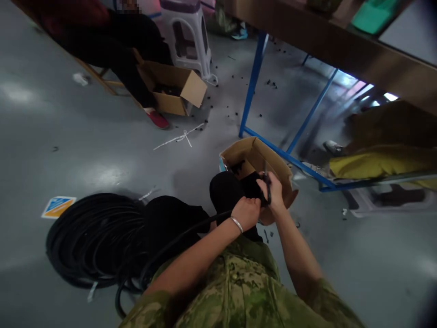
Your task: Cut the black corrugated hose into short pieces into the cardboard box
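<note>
My left hand (246, 211), with a silver bracelet at the wrist, is closed round the end of a black hose (177, 239) that runs back to a big coil (92, 237) on the floor at my left. My right hand (275, 191) is closed on the black handles of a cutting tool (266, 184), held right at the hose end. Both hands meet just above an open cardboard box (246, 155) that stands on the floor in front of my knees. Small dark pieces lie inside it.
A blue metal table frame (254, 77) stands behind the box, with yellow cloth (375, 164) on a lower shelf. Another person in dark clothes sits at the far left by a second open cardboard box (174, 89). A white plastic stool (189, 36) stands behind it. Black bits litter the grey floor.
</note>
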`<state>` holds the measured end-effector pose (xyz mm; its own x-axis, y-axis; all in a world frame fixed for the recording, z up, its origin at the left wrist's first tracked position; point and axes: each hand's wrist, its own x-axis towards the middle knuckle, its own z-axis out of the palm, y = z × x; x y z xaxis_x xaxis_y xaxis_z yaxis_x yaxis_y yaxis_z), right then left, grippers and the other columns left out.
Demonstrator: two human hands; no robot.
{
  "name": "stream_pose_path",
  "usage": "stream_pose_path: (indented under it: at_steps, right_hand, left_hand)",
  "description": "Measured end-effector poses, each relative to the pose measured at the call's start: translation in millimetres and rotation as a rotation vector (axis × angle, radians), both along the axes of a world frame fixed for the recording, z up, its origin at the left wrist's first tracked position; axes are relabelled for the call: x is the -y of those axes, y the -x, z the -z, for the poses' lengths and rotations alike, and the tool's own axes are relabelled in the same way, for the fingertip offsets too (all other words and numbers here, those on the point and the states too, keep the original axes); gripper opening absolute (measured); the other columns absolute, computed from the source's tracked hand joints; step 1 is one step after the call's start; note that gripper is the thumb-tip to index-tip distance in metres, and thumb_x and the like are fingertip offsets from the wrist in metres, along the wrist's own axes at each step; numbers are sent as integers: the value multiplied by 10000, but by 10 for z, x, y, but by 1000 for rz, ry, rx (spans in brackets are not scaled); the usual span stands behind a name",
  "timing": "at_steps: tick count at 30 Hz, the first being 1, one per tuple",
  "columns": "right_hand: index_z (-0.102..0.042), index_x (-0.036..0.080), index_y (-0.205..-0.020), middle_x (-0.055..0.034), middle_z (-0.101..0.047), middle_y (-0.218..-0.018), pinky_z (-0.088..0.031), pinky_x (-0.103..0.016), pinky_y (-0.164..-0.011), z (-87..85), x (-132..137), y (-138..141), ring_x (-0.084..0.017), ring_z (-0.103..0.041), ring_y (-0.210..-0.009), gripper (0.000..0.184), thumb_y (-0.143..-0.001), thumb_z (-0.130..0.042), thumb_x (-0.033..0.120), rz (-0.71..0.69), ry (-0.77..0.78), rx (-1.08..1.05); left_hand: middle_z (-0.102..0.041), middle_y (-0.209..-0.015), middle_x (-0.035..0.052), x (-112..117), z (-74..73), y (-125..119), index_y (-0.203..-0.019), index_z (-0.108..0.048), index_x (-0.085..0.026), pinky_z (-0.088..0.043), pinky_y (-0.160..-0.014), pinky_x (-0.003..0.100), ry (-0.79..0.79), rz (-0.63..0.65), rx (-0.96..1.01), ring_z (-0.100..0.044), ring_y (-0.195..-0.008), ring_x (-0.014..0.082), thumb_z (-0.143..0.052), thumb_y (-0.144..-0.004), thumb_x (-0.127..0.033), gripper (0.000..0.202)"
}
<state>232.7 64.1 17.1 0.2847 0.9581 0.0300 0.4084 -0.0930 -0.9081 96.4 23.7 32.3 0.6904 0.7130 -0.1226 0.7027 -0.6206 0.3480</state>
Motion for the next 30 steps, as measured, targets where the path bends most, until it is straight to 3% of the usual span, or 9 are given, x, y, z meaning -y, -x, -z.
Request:
stream_pose_path:
  at_steps: [6, 8, 11, 14, 16, 18, 22, 26, 30]
  right_hand:
    - [-655, 214, -844, 32, -646, -717, -433, -261, -673, -94, -110, 204, -153, -572, -674, 192, -659, -676, 259, -487, 175, 164]
    - [-647, 197, -871, 36, -606, -670, -421, -259, -619, -64, -103, 181, -137, -539, -611, 217, -687, -670, 308, -390, 118, -1]
    - [-588, 194, -948, 68, -497, -590, -377, -232, -505, -27, -82, -43, -95, -447, -491, 272, -770, -596, 400, 56, -34, -446]
    - [-526, 217, -922, 105, -443, -570, -358, -200, -463, 3, 19, -352, -67, -406, -448, 306, -728, -635, 428, 397, -163, -761]
    - [-529, 215, -931, 104, -474, -584, -380, -195, -475, 26, 149, -460, -66, -443, -467, 349, -684, -691, 402, 423, -161, -793]
    - [-560, 197, -983, 85, -519, -600, -397, -203, -491, 40, 297, -429, -77, -487, -494, 384, -691, -708, 397, 331, -88, -755]
    - [-588, 182, -1081, 23, -621, -713, -467, -262, -583, -33, 471, -91, -122, -578, -607, 438, -745, -672, 450, 149, -73, -671]
    - [-614, 174, -1058, 18, -618, -694, -493, -308, -629, -180, 403, 149, -144, -584, -621, 415, -709, -726, 371, 186, -75, -526]
    - [-636, 175, -965, 22, -605, -690, -514, -331, -637, -178, 274, -48, -139, -571, -593, 335, -674, -722, 319, 345, -79, -566]
  left_hand:
    - [-680, -934, 193, 5, 44, 24, -1005, -610, -63, -432, -825, 397, -40, 135, 12, -641, -923, 275, -471, -941, -277, 263]
    - [-676, -908, 180, 39, 45, 39, -989, -610, -76, -434, -814, 397, -49, 80, 31, -639, -900, 269, -451, -947, -265, 251]
    - [-663, -877, 140, 73, -7, 76, -959, -594, -116, -437, -785, 382, -45, -72, 81, -631, -861, 252, -408, -967, -294, 258]
    - [-672, -911, 96, 31, -124, 117, -1003, -574, -158, -446, -753, 338, 39, -234, 139, -638, -851, 224, -378, -984, -358, 281]
    - [-680, -899, 61, -35, -216, 130, -1036, -554, -181, -451, -711, 302, 127, -358, 165, -649, -825, 199, -324, -1002, -390, 312]
    - [-684, -881, 46, -97, -294, 119, -1043, -540, -190, -456, -685, 282, 174, -410, 167, -659, -814, 187, -291, -1008, -409, 333]
    - [-690, -934, 78, -110, -337, 22, -1028, -547, -165, -489, -709, 305, 150, -215, 100, -669, -835, 211, -391, -977, -406, 292]
    - [-684, -965, 97, -25, -290, -34, -1080, -537, -138, -516, -741, 327, 144, -172, 63, -669, -847, 214, -427, -964, -346, 263]
    - [-677, -973, 81, 31, -314, 263, -1083, -559, -173, -518, -743, 322, 125, -193, 60, -665, -860, 210, -470, -943, -317, 220]
